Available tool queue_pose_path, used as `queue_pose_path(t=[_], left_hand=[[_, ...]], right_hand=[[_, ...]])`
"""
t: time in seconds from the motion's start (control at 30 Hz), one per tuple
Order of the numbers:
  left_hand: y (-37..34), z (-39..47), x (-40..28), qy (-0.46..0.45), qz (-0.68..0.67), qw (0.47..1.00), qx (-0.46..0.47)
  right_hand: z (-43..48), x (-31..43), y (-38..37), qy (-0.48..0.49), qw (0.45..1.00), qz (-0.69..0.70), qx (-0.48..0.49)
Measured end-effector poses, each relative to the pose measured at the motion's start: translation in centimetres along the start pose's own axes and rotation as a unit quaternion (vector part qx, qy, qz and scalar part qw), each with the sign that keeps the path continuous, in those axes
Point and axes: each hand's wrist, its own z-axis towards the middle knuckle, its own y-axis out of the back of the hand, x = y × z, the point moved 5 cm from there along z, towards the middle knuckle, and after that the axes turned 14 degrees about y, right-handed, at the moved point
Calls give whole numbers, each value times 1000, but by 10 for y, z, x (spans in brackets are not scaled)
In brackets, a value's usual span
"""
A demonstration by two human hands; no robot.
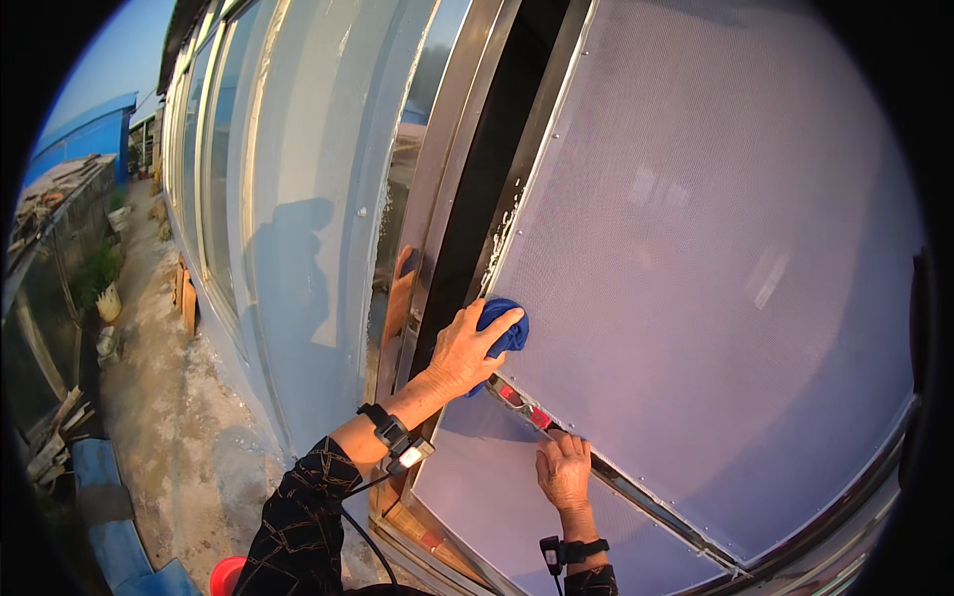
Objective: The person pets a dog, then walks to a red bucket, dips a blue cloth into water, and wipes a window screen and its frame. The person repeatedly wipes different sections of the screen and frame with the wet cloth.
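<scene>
My left hand [463,350] grips a bunched blue cloth [510,328] against the side frame of a screen door. Just above the cloth, flaky white residue [498,246] clings to the dark, shiny metal of that frame [538,141]. My right hand [564,468] is lower down, its fingers curled over the metal crossbar [656,514] of the door. Between my hands, red and silver stickers [525,406] lie along the crossbar. Pale mesh screen [700,246] fills the upper panel, and more mesh [477,462] fills the lower one. Small screws run along the panel edges.
Left of the door stands a pale wall [313,149] with windows [223,134], crossed by a person's shadow. A concrete path [171,387] runs alongside. A red basin [226,575], blue sheets [119,547] and scrap wood [56,447] lie at the lower left.
</scene>
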Motion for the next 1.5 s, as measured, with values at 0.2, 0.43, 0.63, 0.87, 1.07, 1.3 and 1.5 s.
queue_pose_path(t=[0.2, 0.43, 0.63, 0.87, 1.07, 1.3, 1.5], left_hand=[[61, -50, 28, -61, -92, 991, -70], [89, -58, 32, -59, -158, 984, -57], [74, -53, 18, -81, -175, 980, -53], [76, -13, 11, -52, -215, 963, -157], [83, 12, 26, 72, -291, 936, -186], [101, 6, 20, 93, -341, 919, -174], [120, -3, 17, 84, -334, 924, -166]], right_hand=[[-18, -5, -26, -137, 988, -26, 64], [-20, -8, -35, -185, 981, -45, 26], [-13, -9, -23, -199, 979, -26, 28], [-15, -24, -8, -223, 974, 19, 32], [-5, -28, 3, -252, 965, 68, 32], [56, 9, -17, -56, 996, 58, 23], [67, 20, -55, -58, 987, 39, 146]])
